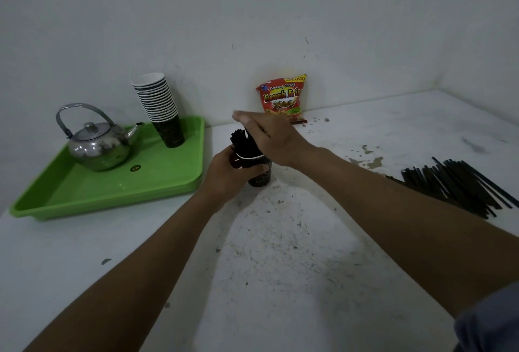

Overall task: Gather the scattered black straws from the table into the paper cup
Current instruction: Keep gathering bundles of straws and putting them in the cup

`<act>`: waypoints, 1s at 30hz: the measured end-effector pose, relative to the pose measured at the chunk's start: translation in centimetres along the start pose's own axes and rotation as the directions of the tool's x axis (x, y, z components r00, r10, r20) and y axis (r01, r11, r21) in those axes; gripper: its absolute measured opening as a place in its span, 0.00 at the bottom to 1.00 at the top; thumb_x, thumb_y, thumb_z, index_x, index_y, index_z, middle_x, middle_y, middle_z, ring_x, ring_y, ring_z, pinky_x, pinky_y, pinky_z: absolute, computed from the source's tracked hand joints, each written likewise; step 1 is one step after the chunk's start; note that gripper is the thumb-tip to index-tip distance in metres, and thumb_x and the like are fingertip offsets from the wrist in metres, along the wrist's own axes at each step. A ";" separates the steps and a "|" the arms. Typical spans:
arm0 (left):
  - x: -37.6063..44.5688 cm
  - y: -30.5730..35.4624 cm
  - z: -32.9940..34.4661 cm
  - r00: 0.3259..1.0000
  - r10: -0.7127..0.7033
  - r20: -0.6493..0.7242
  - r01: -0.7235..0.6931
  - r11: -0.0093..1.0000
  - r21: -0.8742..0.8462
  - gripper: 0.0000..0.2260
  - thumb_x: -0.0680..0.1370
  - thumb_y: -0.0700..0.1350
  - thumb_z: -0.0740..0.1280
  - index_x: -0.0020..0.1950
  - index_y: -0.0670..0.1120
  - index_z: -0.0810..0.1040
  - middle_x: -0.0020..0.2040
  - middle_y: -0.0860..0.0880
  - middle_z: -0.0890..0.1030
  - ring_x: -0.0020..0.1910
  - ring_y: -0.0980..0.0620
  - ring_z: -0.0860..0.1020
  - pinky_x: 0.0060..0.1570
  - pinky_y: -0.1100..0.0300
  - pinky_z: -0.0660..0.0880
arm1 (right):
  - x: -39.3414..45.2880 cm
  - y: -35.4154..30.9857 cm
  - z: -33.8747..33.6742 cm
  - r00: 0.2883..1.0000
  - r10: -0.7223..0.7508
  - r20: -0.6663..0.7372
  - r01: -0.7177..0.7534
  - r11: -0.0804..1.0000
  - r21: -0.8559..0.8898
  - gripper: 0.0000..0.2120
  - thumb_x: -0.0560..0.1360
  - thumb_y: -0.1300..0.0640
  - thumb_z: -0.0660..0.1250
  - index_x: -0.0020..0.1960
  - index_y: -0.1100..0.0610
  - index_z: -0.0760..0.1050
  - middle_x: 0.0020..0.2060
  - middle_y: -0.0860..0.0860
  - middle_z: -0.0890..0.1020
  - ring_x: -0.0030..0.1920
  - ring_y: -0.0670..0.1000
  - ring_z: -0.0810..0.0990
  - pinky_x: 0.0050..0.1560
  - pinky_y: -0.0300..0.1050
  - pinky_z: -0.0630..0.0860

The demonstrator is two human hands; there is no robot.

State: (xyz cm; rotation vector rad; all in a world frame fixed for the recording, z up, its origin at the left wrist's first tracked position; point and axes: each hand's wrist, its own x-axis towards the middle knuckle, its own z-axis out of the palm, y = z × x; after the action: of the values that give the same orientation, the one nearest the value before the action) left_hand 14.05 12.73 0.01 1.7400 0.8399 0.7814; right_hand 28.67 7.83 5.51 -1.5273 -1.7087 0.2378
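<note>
A dark paper cup [259, 176] with a white rim stands on the white table just right of the green tray. A bundle of black straws [241, 142] sticks up out of it. My left hand [227, 174] wraps around the cup's left side. My right hand [269, 135] lies flat, fingers stretched out together, over the tops of the straws in the cup and hides part of them. A loose pile of black straws [460, 186] lies on the table at the far right, partly behind my right forearm.
A green tray [84, 191] at the left carries a steel kettle [98, 144] and a stack of paper cups [160, 107]. A red snack bag [283, 99] leans against the wall behind the cup. The table [280, 267] is scuffed and stained.
</note>
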 end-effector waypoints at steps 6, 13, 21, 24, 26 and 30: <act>-0.4 0.4 0.1 1.000 0.017 -0.011 -0.017 0.999 0.032 0.23 0.71 0.42 0.79 0.65 0.47 0.79 0.56 0.53 0.85 0.54 0.57 0.83 0.47 0.68 0.78 | 0.0 0.5 0.5 0.997 0.057 0.044 -0.053 0.995 -0.082 0.23 0.85 0.48 0.51 0.72 0.57 0.74 0.73 0.54 0.73 0.78 0.49 0.61 0.76 0.59 0.56; -1.5 0.2 -0.2 0.990 0.121 -0.068 -0.103 0.970 0.222 0.46 0.69 0.51 0.81 0.80 0.46 0.60 0.76 0.49 0.71 0.73 0.52 0.71 0.69 0.50 0.72 | -2.1 0.6 -0.9 0.984 0.031 -0.176 -0.015 0.996 0.087 0.20 0.86 0.53 0.54 0.73 0.58 0.73 0.72 0.53 0.73 0.74 0.50 0.67 0.75 0.51 0.63; -3.1 4.9 0.7 0.849 0.516 -0.112 -0.349 0.708 0.614 0.38 0.78 0.54 0.72 0.81 0.42 0.60 0.80 0.44 0.65 0.80 0.46 0.60 0.77 0.49 0.61 | -6.2 2.1 -4.2 0.971 0.104 -0.215 -0.117 0.992 -0.047 0.19 0.83 0.47 0.59 0.71 0.52 0.75 0.66 0.47 0.79 0.67 0.47 0.74 0.68 0.51 0.72; -3.0 6.5 2.7 0.814 0.581 -0.005 -0.426 0.603 0.675 0.32 0.79 0.52 0.69 0.79 0.40 0.64 0.78 0.43 0.67 0.81 0.44 0.59 0.78 0.42 0.59 | -8.2 2.6 -6.5 0.958 0.177 -0.227 -0.225 0.953 -0.203 0.23 0.82 0.42 0.57 0.73 0.50 0.71 0.70 0.48 0.75 0.71 0.50 0.71 0.70 0.54 0.69; -2.8 7.2 4.6 0.783 0.618 0.072 -0.483 0.531 0.696 0.30 0.80 0.54 0.66 0.78 0.41 0.66 0.78 0.44 0.68 0.81 0.44 0.59 0.78 0.40 0.56 | -9.8 3.1 -8.3 0.945 0.243 -0.219 -0.302 0.905 -0.298 0.24 0.83 0.42 0.56 0.76 0.50 0.67 0.75 0.48 0.69 0.75 0.50 0.65 0.74 0.52 0.63; -2.6 7.3 9.1 0.786 0.591 0.183 -0.533 0.497 0.685 0.29 0.81 0.57 0.61 0.78 0.43 0.67 0.79 0.44 0.67 0.81 0.45 0.57 0.80 0.44 0.49 | -13.4 4.4 -11.7 0.890 0.421 -0.174 -0.453 0.781 -0.430 0.30 0.83 0.39 0.55 0.81 0.50 0.58 0.80 0.47 0.58 0.79 0.48 0.54 0.76 0.50 0.53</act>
State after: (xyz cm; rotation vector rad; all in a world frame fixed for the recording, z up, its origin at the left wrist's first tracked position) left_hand 21.39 4.21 4.06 2.8048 0.6403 1.0350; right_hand 38.85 -7.37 4.50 -2.2623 -1.3862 0.0066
